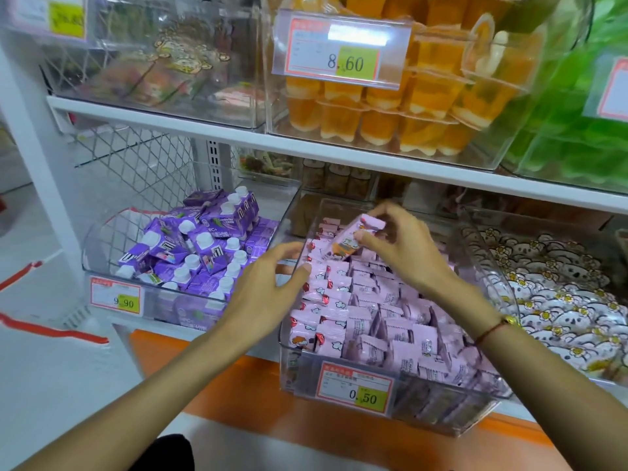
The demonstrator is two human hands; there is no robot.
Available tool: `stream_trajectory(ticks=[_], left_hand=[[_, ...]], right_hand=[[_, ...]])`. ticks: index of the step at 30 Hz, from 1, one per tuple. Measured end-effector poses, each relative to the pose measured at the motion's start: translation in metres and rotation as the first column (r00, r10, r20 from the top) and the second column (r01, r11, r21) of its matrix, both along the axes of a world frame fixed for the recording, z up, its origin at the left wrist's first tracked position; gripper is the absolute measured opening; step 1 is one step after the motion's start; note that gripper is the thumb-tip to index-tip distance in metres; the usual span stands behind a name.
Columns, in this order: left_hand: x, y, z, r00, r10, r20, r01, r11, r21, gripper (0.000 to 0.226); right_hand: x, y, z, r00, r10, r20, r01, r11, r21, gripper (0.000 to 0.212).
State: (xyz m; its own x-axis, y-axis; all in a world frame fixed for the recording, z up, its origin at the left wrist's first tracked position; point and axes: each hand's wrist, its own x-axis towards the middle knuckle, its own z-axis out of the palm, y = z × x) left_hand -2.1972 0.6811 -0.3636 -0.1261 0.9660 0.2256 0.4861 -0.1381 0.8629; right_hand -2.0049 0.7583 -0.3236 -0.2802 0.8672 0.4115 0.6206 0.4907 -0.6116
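A clear plastic bin [472, 419] on the lower shelf holds several pink snack packets [370, 321] standing in rows. My right hand [404, 246] is over the back of the bin and pinches one pink packet [356, 237] between thumb and fingers, lifted above the rows. My left hand [272, 283] is at the bin's left wall, fingers spread, with the fingertips touching the wall and the packets at the left edge. A price tag reading 0.50 [356, 385] hangs on the bin's front.
Left of it stands a bin of purple drink cartons [200, 246] with a 9.90 tag. To the right is a bin of white cartoon-print packets [557, 294]. The shelf above [204, 130] carries orange jelly cups [407, 107] and green packs. An orange shelf edge [238, 379] runs below.
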Motion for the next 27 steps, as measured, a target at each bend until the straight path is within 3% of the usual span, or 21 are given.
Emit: stream_trajectory(ticks=[3,8,12,15,21,23,25,26,27], left_hand=[[-0.001,-0.002,-0.001,1.000,0.003,0.001,-0.003,1.000,-0.011,0.032],[-0.002,-0.002,-0.002,1.000,0.001,-0.010,0.000,1.000,0.003,0.025],[-0.003,-0.001,-0.002,1.000,-0.015,0.001,0.015,1.000,0.009,0.026],[-0.004,-0.001,-0.002,1.000,-0.022,0.012,0.022,1.000,0.016,0.026],[-0.006,-0.002,-0.004,0.999,-0.042,0.022,0.041,0.999,0.009,0.029],[-0.007,-0.001,-0.005,0.999,-0.044,0.023,0.043,0.999,0.009,0.033],[-0.007,-0.001,-0.006,0.999,-0.050,0.020,0.050,0.999,0.015,0.033],[-0.007,-0.001,-0.006,0.998,-0.052,0.020,0.052,0.998,0.019,0.032],[-0.007,-0.001,-0.006,0.998,-0.054,0.021,0.054,0.998,0.021,0.032]], right_hand=[[-0.010,0.007,0.010,0.987,0.025,0.156,-0.035,0.998,0.057,0.016],[-0.008,0.010,0.025,0.956,0.080,0.282,-0.091,0.996,0.025,0.012],[0.003,0.005,0.021,0.975,0.041,0.218,-0.053,0.997,0.051,0.011],[-0.005,0.004,-0.003,0.972,0.090,0.218,-0.085,0.996,-0.033,0.016],[-0.015,0.017,-0.033,0.863,0.244,0.442,-0.148,0.959,-0.241,0.045],[-0.015,0.025,-0.029,0.903,0.205,0.378,-0.120,0.964,-0.235,0.044],[-0.016,0.033,-0.025,0.946,0.038,0.323,-0.007,0.995,-0.098,0.026],[-0.019,0.037,-0.023,0.943,-0.042,0.330,0.056,0.998,-0.033,0.017],[-0.021,0.041,-0.023,0.927,-0.080,0.367,0.093,0.996,-0.017,0.020]])
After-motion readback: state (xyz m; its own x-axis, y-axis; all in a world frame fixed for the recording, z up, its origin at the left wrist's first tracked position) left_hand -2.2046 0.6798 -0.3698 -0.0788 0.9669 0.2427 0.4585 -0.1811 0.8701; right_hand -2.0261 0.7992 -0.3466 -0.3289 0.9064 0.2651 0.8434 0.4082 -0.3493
